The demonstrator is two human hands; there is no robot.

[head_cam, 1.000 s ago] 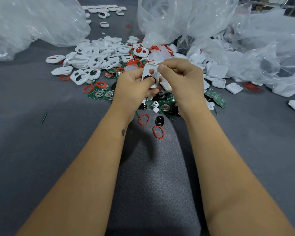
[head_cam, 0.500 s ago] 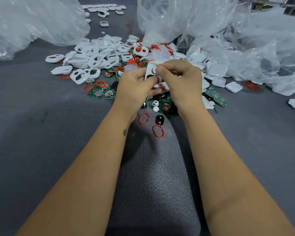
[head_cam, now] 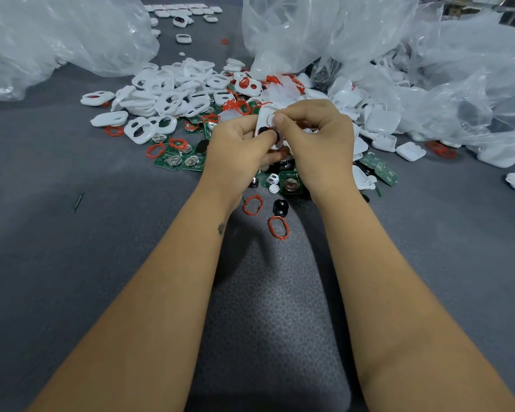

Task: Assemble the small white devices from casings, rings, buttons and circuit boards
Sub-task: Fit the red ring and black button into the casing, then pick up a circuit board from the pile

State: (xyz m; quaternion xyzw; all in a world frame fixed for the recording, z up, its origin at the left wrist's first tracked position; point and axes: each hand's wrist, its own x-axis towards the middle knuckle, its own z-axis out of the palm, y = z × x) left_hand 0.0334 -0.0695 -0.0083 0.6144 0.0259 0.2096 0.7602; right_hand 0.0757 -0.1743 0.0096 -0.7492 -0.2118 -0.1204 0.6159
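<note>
Both hands meet above the parts heap at about 12 o'clock from the forearms: the left hand grips a small white plastic casing from the 9 o'clock side, its thumb pressing a black oval button into the lower opening, while the right hand pinches a small white round button at the upper opening. If either button sits crooked, pressure could pop it out, and it would vanish among the loose green circuit boards and orange rubber rings on the grey mat at 6 o'clock.
</note>
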